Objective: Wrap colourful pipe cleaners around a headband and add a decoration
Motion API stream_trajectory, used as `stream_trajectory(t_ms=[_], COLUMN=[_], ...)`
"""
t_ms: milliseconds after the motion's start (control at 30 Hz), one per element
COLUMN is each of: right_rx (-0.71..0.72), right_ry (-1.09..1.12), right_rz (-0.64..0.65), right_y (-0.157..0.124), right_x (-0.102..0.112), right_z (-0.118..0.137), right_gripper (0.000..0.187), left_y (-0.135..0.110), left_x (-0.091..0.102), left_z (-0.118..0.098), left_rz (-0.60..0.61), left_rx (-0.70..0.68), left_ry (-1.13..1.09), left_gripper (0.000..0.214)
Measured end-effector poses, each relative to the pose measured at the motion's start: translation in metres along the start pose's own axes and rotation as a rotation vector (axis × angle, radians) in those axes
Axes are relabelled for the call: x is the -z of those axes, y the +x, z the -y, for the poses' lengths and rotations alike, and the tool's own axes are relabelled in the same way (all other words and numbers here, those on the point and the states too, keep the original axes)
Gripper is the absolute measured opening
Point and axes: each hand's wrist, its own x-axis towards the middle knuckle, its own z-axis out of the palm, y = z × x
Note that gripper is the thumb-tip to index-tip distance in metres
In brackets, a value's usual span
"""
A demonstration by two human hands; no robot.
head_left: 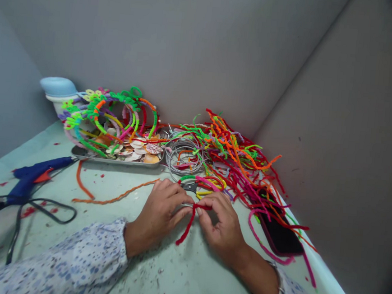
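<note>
Both hands rest on the pale green tabletop (118,190) and meet at the middle. My left hand (158,216) is closed in a pinch on a thin metal ring and on the top of a red pipe cleaner (186,227). My right hand (222,224) pinches the same red pipe cleaner where it bends over the ring. Its free end hangs down toward me between the two wrists. Just beyond the fingers lie small loops (203,184) of pink, yellow and green pipe cleaner.
A heap of coloured pipe cleaners (235,159) spreads at the right over a dark phone (280,235). Metal rings (183,157) lie behind. A metal tray (113,158) holds shells and wrapped hoops. A blue glue gun (34,177) with black cord lies left. An orange pipe cleaner (110,199) crosses the table.
</note>
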Motion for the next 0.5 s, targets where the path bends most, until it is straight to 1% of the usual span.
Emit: stream_trajectory(t_ms=[233, 500], right_rx=[0.007, 0.03], right_ry=[-0.011, -0.011], right_rz=[-0.002, 0.01], right_y=[0.0012, 0.0003], right_x=[0.0006, 0.0004], right_z=[0.0009, 0.0003], right_gripper=[0.009, 0.011], left_y=[-0.0015, -0.0013], left_x=[0.0003, 0.0023], left_z=[-0.001, -0.0059], left_rz=[-0.008, -0.016], left_rx=[-0.02, -0.019], left_ry=[-0.019, 0.035], left_gripper=[0.013, 0.01])
